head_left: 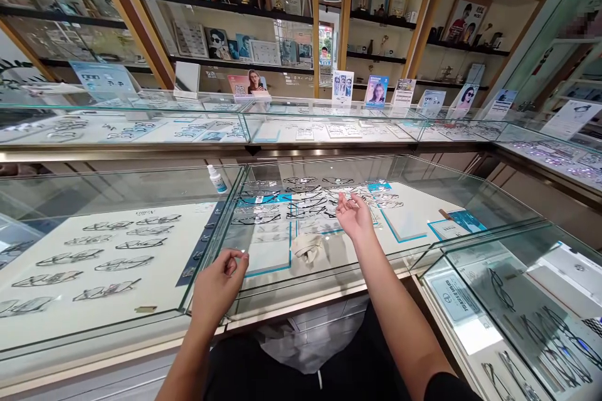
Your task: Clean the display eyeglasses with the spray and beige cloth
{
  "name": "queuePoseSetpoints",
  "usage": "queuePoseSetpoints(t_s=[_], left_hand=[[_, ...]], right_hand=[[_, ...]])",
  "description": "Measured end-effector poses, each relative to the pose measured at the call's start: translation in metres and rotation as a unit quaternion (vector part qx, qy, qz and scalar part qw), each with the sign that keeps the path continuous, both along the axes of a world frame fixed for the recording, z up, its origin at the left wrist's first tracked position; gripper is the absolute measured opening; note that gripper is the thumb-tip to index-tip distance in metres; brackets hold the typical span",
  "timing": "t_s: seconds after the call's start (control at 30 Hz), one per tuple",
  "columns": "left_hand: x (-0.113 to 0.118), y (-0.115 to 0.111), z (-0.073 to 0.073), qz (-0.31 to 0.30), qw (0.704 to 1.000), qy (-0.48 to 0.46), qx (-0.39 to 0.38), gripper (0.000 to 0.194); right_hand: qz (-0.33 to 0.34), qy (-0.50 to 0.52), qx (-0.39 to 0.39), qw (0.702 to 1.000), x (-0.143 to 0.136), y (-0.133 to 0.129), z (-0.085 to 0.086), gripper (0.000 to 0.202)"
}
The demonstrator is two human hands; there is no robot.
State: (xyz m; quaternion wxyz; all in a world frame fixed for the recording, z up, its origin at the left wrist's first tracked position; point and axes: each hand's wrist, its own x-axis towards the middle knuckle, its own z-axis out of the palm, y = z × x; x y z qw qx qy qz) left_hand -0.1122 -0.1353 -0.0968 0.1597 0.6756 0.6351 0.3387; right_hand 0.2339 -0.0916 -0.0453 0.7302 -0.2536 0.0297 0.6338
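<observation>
My left hand hovers over the near edge of the glass display counter, thumb and forefinger drawn together with nothing visible between them. My right hand is palm up, fingers loosely bent and apart, beside the rows of eyeglasses. Whether its fingertips touch a frame I cannot tell. Several of these glasses have dark rims, others thin or clear ones. Between my hands a crumpled beige cloth lies on the glass. A white spray bottle with a blue label stands farther back on the left.
More eyeglasses lie in the left case. A glass case with further frames adjoins at the right. Behind runs another glass counter topped with advertising cards. Wooden shelves with pictures and trophies line the wall.
</observation>
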Motion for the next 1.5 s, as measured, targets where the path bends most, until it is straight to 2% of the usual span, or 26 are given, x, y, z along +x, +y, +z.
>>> queuePoseSetpoints(t_s=[0.27, 0.47, 0.63, 0.9, 1.3, 1.4, 1.5], left_hand=[[0.004, -0.002, 0.006, -0.002, 1.000, 0.013, -0.006, 0.032], [0.004, -0.001, 0.006, 0.007, 1.000, 0.014, -0.015, 0.031], [0.005, -0.003, 0.008, 0.008, 1.000, 0.008, -0.018, 0.030], [0.006, -0.004, 0.011, 0.012, 1.000, -0.005, -0.019, 0.031], [0.003, -0.002, 0.005, 0.007, 1.000, -0.025, -0.016, 0.031], [0.003, -0.002, 0.005, 0.008, 0.999, -0.028, -0.016, 0.031], [0.003, -0.003, 0.007, 0.012, 0.999, -0.029, -0.018, 0.030]], right_hand=[[-0.001, 0.003, 0.002, 1.000, -0.014, 0.009, -0.008, 0.011], [0.006, -0.033, 0.008, 0.999, -0.020, 0.012, -0.013, 0.009], [0.006, -0.022, 0.003, 1.000, -0.020, 0.011, -0.014, 0.009], [-0.004, -0.081, 0.016, 0.997, -0.016, 0.012, -0.020, 0.008], [-0.006, -0.101, 0.025, 0.995, -0.011, 0.008, -0.021, 0.003], [-0.004, -0.120, 0.037, 0.992, -0.004, 0.010, -0.016, 0.005], [-0.031, -0.167, 0.037, 0.985, 0.008, 0.024, -0.004, 0.007]])
